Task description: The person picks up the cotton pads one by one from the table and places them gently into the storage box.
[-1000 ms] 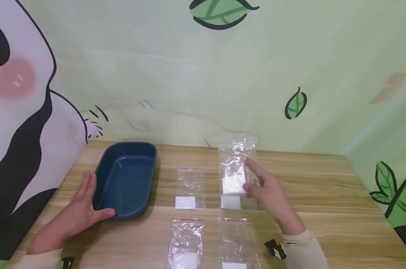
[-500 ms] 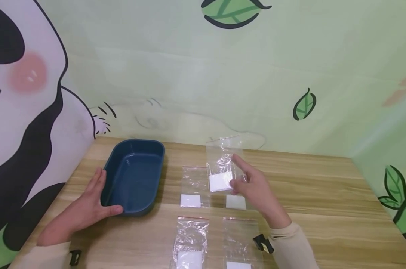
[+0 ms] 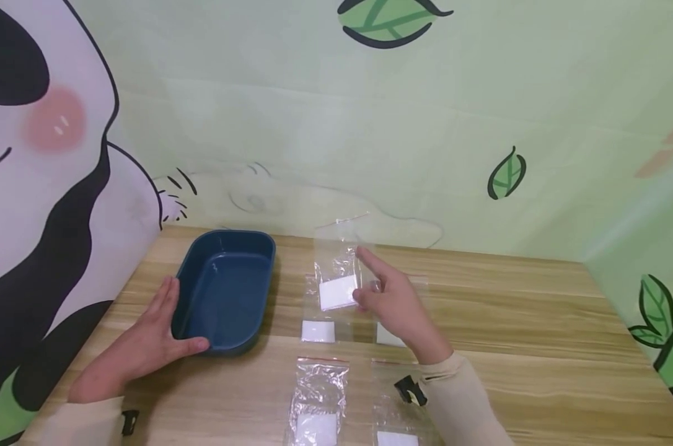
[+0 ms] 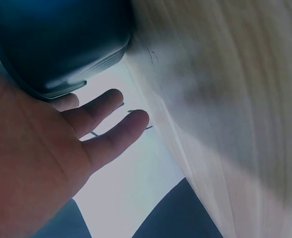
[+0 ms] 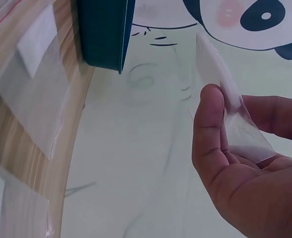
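My right hand (image 3: pixel 395 310) pinches a clear zip bag (image 3: pixel 333 257) between thumb and fingers, with a white slip of paper in its lower part. In the right wrist view the bag (image 5: pixel 238 124) hangs above the table, seen almost edge-on. On the left stands a dark blue rectangular bin (image 3: pixel 225 303) with rounded corners and nothing inside. My left hand (image 3: pixel 144 347) rests against its left side, thumb on the near rim. The left wrist view shows straight, spread fingers (image 4: pixel 118 131) beside the bin's wall.
Several similar zip bags lie flat on the wooden table (image 3: pixel 509 303): one bag (image 3: pixel 318 331) below the held one, another (image 3: pixel 389 334) partly behind my right hand, and a front pair, a left bag (image 3: pixel 316 396) and a right bag (image 3: pixel 398 409). A panda-patterned backdrop (image 3: pixel 292 124) rises behind.
My right hand has carried the held zip bag left and slightly up, from over the back-right bag to over the back-left one. The left hand stays at the bin; the head view shifts slightly.
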